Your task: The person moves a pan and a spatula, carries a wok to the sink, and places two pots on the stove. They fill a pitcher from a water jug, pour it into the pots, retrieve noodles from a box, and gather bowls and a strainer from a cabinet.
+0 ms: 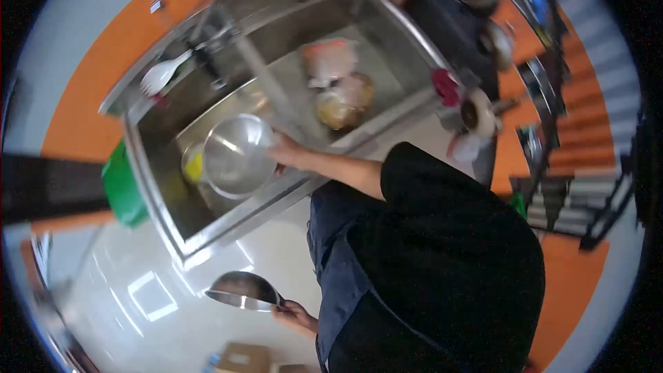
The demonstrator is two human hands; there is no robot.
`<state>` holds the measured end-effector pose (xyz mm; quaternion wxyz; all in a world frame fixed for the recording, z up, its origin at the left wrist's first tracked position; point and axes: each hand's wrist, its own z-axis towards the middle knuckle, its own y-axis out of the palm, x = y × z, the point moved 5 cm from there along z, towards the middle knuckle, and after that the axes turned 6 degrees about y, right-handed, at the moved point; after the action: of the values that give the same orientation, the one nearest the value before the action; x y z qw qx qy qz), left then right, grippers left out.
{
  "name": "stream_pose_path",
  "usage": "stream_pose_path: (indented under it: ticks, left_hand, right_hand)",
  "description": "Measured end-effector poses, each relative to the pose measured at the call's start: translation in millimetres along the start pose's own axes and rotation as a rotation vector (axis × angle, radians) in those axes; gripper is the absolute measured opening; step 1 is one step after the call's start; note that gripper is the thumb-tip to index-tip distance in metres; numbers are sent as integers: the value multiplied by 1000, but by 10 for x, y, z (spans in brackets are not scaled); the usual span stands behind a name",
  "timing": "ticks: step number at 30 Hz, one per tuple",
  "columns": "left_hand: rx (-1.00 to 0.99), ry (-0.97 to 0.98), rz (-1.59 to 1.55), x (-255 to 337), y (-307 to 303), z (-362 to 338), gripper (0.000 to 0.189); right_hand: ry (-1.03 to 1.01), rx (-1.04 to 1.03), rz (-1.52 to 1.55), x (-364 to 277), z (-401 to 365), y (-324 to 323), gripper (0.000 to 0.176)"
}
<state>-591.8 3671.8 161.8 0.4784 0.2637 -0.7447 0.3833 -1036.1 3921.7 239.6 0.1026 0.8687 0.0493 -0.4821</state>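
Right hand: our right hand [286, 153] reaches out over the sink [228, 224], and its fingers are closed on the near rim of the steel bowl [238, 155].
Steel bowl: it sits tilted inside the nearer basin, its hollow turned up towards us. We judge that the rim grip keeps our palm out of the bowl, and that holding it over the basin lets any drips fall inside.
Left hand: our left hand [295, 314] hangs low beside our apron, with the fingers clamped on the edge of the second bowl [242, 290].
Second bowl: it is held roughly level and well apart from the sink, above the pale glossy floor. It seems to be kept out of the way while the other hand is busy.
Tap: the tap [252, 62] slants across the sink between the two basins. We cannot tell whether water is running.
Yellow thing: the yellow thing [194, 166] lies in the same basin, partly hidden behind the steel bowl. We cannot tell what it is.
Far basin: two bagged items [338, 83] lie together there, apart from the bowl.
Back ledge: a white plastic spoon [162, 74] rests beside the base of the tap, within reach.
Sink end: a green container [124, 190] stands just beside the outer wall of the sink.
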Motion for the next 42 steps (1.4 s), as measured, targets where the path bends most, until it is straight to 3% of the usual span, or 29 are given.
stream_pose_path:
  ticks: [2,3,7,9,11,14,15,20,22,23,25,27,30,31,34,35,38,40,42]
  left_hand:
    - [-86,187,-16,940,359,315,13]
    - [-159,252,-37,1281,511,413,10]
    - [-652,424,-143,1609,990,635,9]
    - [-788,164,-300,1188,1304,996,18]
    - [-1014,501,180,1725,1606,281,29]
    - [-1376,-342,-574,1351,2071,-304,53]
    - [-1420,-425,-574,1304,2185,-542,52]
    - [-1586,-401,-438,1277,2431,-1751,46]
    - [-1652,-390,-442,1247,2496,-2210,44]
    - [-1506,-426,-473,1291,2458,-2488,42]
    - [-1519,-415,-377,812,2698,-2630,43]
    - [-1574,-213,-299,786,2743,-3052,46]
    - [-1637,-245,-257,830,2798,-3723,42]
    - [-1552,-261,-228,777,2934,-3867,35]
    - [-1584,-123,-260,747,3100,-4264,30]
    - [-1586,-276,-266,645,3252,-4369,30]
    - [-1649,-332,-317,784,3490,-4840,33]
    - [-1649,-395,-252,723,3807,-5019,35]
    - [-1758,-538,-302,797,4092,-5307,36]
  right_hand:
    - [42,30,-161,151,-441,-302,57]
    - [28,112,-85,293,-633,-437,48]
    - [-39,416,141,805,-1649,-1002,35]
    - [-47,495,200,834,-2333,-1152,38]
    - [-95,602,211,896,-2936,-1207,44]
    - [-7,708,239,1218,-3460,-1215,49]
    - [-28,694,234,1381,-3569,-1251,49]
    - [4,658,218,1791,-4231,-1358,52]
    - [-26,794,253,1894,-4468,-1504,57]
    - [-17,763,245,1922,-4626,-1600,67]
    - [34,776,265,1946,-5044,-1698,66]
    - [87,803,286,2074,-5363,-1867,66]
    - [-70,954,146,2370,-5673,-2141,73]
    - [-91,979,77,2354,-5830,-2270,77]
    - [42,872,186,2485,-6146,-2592,83]
    - [-4,871,104,2484,-6242,-2714,84]
    - [-11,896,-93,2163,-6673,-3107,88]
    - [-34,725,-95,1916,-6864,-3361,90]
    - [19,705,-206,1796,-6890,-3696,90]
